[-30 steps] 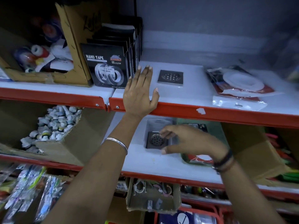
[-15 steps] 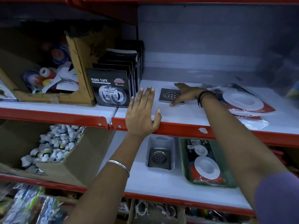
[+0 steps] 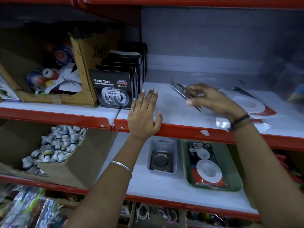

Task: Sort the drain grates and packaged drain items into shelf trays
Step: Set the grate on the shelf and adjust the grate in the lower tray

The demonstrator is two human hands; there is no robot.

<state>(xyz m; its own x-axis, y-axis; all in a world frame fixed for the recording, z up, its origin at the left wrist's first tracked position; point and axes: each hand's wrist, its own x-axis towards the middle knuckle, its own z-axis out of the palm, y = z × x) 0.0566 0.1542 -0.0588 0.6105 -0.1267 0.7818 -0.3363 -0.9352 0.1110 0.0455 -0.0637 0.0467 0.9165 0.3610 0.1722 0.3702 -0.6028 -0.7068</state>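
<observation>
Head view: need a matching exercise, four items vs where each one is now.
Items:
1. drain grate
2. second drain grate
3. packaged drain item
4. left hand

Places:
A. lying in the green tray, lower shelf
B. flat on the front edge of the upper shelf
C. tilted up off the upper shelf in the grip of the right hand
D. lying in the white tray, lower shelf

Pairs: 1-C, 2-D, 3-A, 4-B

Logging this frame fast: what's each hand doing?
Left hand: open, flat on the shelf edge.
Right hand: holding a drain grate.
</observation>
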